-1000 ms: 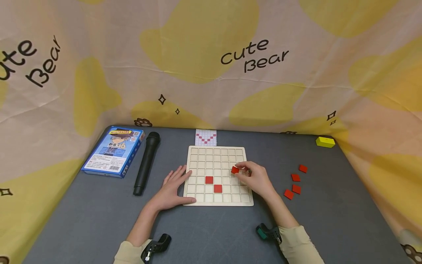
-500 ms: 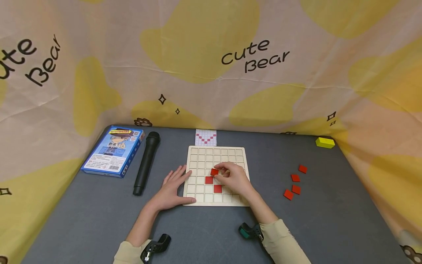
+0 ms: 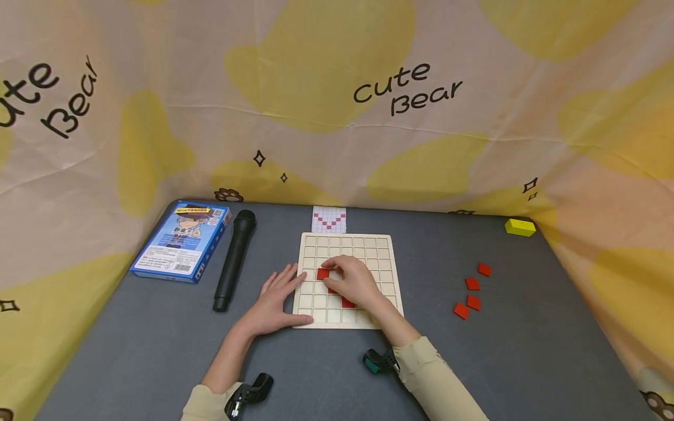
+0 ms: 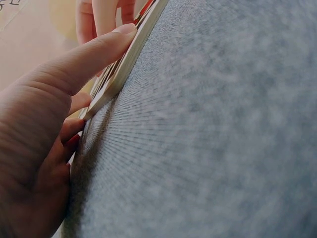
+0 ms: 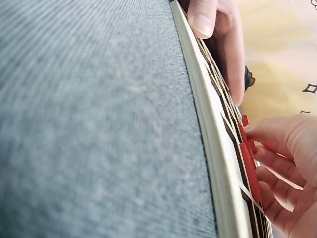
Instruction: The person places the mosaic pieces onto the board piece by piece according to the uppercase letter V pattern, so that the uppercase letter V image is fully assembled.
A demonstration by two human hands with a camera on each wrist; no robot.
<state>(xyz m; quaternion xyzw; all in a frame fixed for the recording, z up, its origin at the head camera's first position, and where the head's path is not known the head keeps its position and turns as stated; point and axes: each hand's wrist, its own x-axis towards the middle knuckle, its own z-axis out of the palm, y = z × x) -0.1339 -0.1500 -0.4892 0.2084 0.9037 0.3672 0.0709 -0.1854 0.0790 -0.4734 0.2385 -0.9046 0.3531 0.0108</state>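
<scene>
A cream grid board (image 3: 368, 245) lies on the grey table. My left hand (image 3: 275, 305) rests at its left side, fingers spread, with the thumb on the near left corner; in the left wrist view the thumb lies along the board's edge (image 4: 131, 62). My right hand (image 3: 355, 283) pinches a red square tile (image 3: 323, 274) over the left part of the grid. Another red tile (image 3: 348, 302) sits in a cell nearer the front. Between them, a further tile (image 3: 330, 290) is mostly hidden under the right hand. The right wrist view shows red tiles (image 5: 250, 173) close beside the fingers.
Several loose red tiles (image 3: 473, 284) lie right of the board, with a yellow block (image 3: 520, 228) farther back. Behind the board is a pattern card (image 3: 329, 220). A black microphone (image 3: 234, 260) and a blue box (image 3: 181, 242) lie to the left.
My right hand has carried the red tile leftward across the board, from its right side to the left part of the grid. The left hand stays put.
</scene>
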